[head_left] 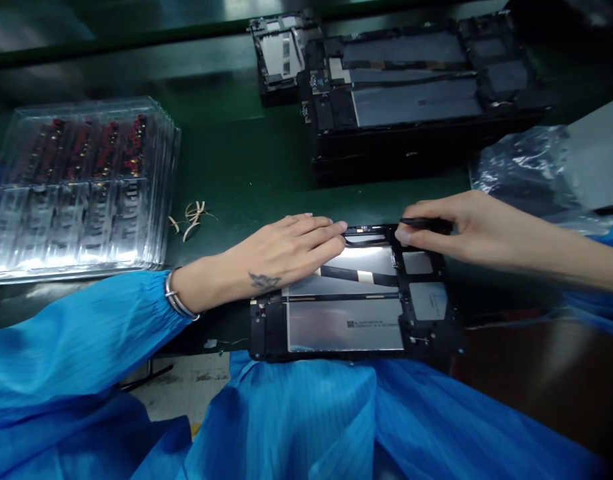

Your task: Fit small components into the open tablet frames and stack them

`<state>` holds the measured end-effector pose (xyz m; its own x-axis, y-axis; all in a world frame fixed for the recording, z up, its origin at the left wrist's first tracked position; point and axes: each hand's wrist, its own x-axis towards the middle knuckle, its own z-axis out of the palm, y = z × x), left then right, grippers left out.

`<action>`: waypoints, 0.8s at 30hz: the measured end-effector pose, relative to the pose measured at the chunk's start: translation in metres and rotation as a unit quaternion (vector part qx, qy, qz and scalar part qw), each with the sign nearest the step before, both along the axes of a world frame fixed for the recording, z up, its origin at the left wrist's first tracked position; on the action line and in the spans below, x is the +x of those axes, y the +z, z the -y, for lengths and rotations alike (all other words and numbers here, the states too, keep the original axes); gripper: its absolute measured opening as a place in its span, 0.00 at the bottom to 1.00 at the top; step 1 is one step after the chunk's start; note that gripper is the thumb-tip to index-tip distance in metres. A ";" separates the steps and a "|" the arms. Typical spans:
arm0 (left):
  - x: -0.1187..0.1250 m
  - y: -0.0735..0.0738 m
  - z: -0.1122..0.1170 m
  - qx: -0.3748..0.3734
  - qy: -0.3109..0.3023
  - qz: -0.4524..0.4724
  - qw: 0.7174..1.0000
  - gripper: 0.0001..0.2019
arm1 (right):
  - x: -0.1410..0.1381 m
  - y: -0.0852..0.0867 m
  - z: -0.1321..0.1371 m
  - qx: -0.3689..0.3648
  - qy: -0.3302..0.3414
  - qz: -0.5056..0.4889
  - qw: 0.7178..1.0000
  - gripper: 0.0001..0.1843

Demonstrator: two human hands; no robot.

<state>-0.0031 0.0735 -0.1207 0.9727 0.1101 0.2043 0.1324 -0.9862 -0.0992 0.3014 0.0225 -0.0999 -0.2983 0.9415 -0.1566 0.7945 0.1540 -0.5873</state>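
Note:
An opened tablet (343, 327) lies at the table's front edge, its silver battery cells and black frame exposed. My left hand (291, 253) rests flat across its upper left part, fingers stretched out and close together, the fingertips near the top edge. At the upper right of the tablet, my right hand (446, 227) pinches a slim black tool (425, 225), which looks like tweezers. The tool's tip is near the tablet's top edge; whether it touches cannot be made out.
Clear plastic trays (81, 193) with red and black parts are stacked at left. Thin beige strips (193, 217) lie beside them. A stack of opened tablets (411, 93) stands at the back, with smaller opened devices (281, 57) to its left. A clear plastic bag (531, 173) lies at right.

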 end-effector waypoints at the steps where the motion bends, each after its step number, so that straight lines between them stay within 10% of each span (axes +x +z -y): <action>1: 0.000 0.000 0.000 0.016 -0.004 0.007 1.000 0.15 | -0.002 0.001 0.001 -0.003 0.018 0.008 1.000 0.26; 24: 0.001 0.003 0.002 0.113 -0.030 0.020 0.993 0.18 | -0.017 0.002 0.006 0.055 0.059 0.145 0.986 0.14</action>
<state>-0.0026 0.0720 -0.1179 0.9668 -0.0011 0.2555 0.0822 -0.9454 -0.3154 0.2844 0.0163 -0.0976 -0.3651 0.9189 -0.1492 0.8990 0.3063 -0.3131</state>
